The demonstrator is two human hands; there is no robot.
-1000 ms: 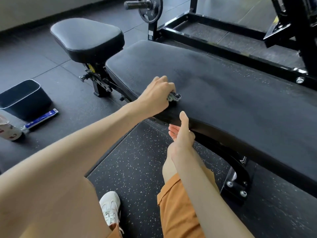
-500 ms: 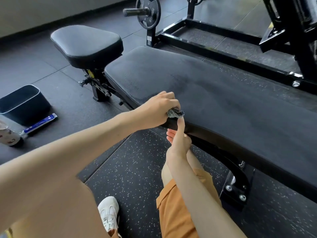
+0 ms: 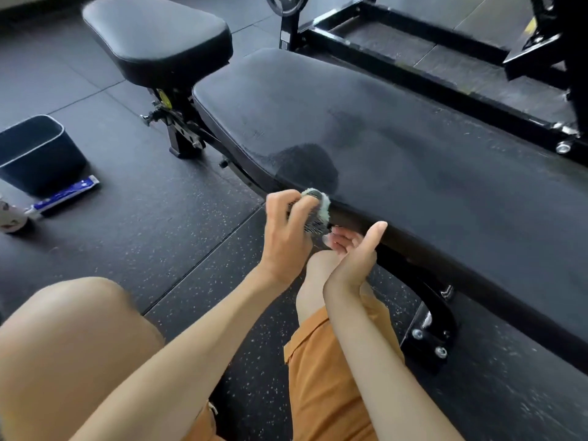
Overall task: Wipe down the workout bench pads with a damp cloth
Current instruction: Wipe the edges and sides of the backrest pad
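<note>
The left hand [image 3: 288, 232] bunches the cloth [image 3: 315, 210] at the near edge of the long pad [image 3: 413, 160], the right hand [image 3: 353, 249] cupped open just below; soft, light and limp, the cloth likely wipes best wadded in 1 fist.

Left hand [image 3: 287, 238] gripping, right hand [image 3: 355, 253] cupped

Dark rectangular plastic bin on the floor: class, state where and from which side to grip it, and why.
Probably pinch the pale top rim of the dark rectangular plastic bin from above: it stands upright, mouth open upward, and its visible walls show no handles.
</note>
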